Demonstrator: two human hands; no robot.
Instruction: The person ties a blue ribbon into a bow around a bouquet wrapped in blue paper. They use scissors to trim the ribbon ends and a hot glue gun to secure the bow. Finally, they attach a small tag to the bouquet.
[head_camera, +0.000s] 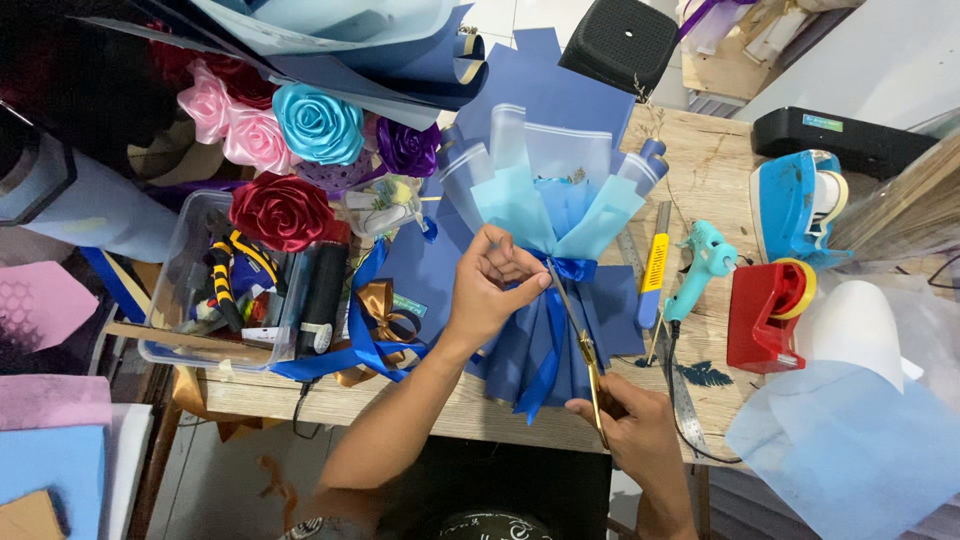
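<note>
Head view. The left hand (492, 288) is closed on the blue ribbon (562, 300), pinching its knot between fingertips and thumb at the waist of the wrapped bouquet (545, 230). The right hand (635, 425) is closed around the gold handles of the scissors (582, 345), whose blades point up and away toward the knot, their tips just beside the left fingertips.

Hand pose: the left forearm enters from the lower left and rises diagonally; the wrist is bent so the fingers curl down onto the knot. The right hand sits at the near table edge, knuckles up.

The bouquet lies flat at the centre of the wooden table (700, 170), its light blue and dark blue paper fanning away from the person, ribbon tails trailing toward the near edge.

Surroundings: on the right, close to the scissors, lie a yellow utility knife (653, 275), a teal glue gun (700, 265) and a metal ruler (683, 385); a red tape dispenser (765, 315) stands beyond them. On the left, a clear plastic bin (190, 290) of tools and a cluster of satin roses (300, 150) crowd that side, with loose ribbon bows between the bin and the left wrist.

Open room: the only bare table surface is a narrow strip along the near edge and a patch behind the glue gun.
</note>
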